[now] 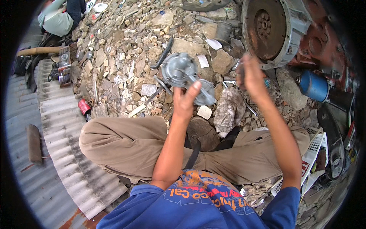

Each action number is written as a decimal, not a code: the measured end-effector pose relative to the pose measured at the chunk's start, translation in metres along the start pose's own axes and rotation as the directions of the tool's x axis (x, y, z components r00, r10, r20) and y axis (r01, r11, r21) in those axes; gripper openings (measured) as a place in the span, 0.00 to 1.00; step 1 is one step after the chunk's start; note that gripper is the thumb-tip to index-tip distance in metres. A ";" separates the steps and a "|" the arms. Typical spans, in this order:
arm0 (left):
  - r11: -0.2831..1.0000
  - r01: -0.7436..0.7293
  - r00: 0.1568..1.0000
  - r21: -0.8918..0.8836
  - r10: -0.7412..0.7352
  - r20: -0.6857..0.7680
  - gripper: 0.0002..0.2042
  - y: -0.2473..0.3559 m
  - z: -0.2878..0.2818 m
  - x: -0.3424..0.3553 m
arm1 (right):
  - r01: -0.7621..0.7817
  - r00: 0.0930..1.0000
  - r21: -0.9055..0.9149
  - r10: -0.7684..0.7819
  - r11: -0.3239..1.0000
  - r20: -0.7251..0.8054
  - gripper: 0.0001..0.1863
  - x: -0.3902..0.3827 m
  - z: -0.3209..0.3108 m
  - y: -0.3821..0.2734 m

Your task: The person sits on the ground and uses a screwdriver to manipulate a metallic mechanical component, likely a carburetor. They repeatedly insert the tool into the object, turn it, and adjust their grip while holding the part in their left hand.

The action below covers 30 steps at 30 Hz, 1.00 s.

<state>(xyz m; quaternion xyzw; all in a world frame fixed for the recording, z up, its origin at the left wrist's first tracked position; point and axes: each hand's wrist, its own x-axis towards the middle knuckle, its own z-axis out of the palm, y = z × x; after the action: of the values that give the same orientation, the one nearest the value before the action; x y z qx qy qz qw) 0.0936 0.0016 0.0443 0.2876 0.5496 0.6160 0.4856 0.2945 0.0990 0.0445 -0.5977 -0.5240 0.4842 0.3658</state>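
Observation:
In my left hand (185,100) is a grey cast-metal machine part (180,70) with a round, flanged housing and a second, wider end lower right. My thumb lies over it and the other fingers are beneath, mostly hidden. My right hand (251,76) is raised to the right, apart from that part and blurred by motion. Its fingers look curled around something dark that I cannot make out. Below it lie a crumpled, dirty cloth (230,110) and a wrench (251,109) on the stones. A short black hose (163,53) rests just beyond the metal part.
A large flywheel housing (284,34) on a red engine block (318,36) stands far right, with a blue cylindrical filter (313,86) nearer. A white plastic basket (310,152) sits beside my right knee. Corrugated sheets (63,126) lie left. Another person (59,19) sits far left.

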 end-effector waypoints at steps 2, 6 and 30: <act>0.992 0.082 0.997 -0.093 -0.082 0.003 0.24 0.005 -0.004 0.008 | 0.039 0.992 -0.204 -0.013 0.978 0.125 0.25 -0.003 0.028 0.073; 0.925 0.306 0.941 -0.225 -0.330 -0.077 0.15 -0.005 -0.020 0.014 | -0.014 0.891 -0.457 0.219 0.889 0.398 0.24 -0.026 0.073 0.122; 0.938 0.181 0.967 -0.296 -0.116 0.225 0.31 -0.007 -0.028 -0.021 | 0.497 0.862 -0.610 -0.266 0.617 0.432 0.08 0.049 0.169 0.203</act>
<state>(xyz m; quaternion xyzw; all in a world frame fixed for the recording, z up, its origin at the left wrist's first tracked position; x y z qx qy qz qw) 0.0784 -0.0292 0.0344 0.2257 0.4123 0.6241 0.6242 0.1861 0.0976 -0.2009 -0.4831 -0.8328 0.2414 0.1216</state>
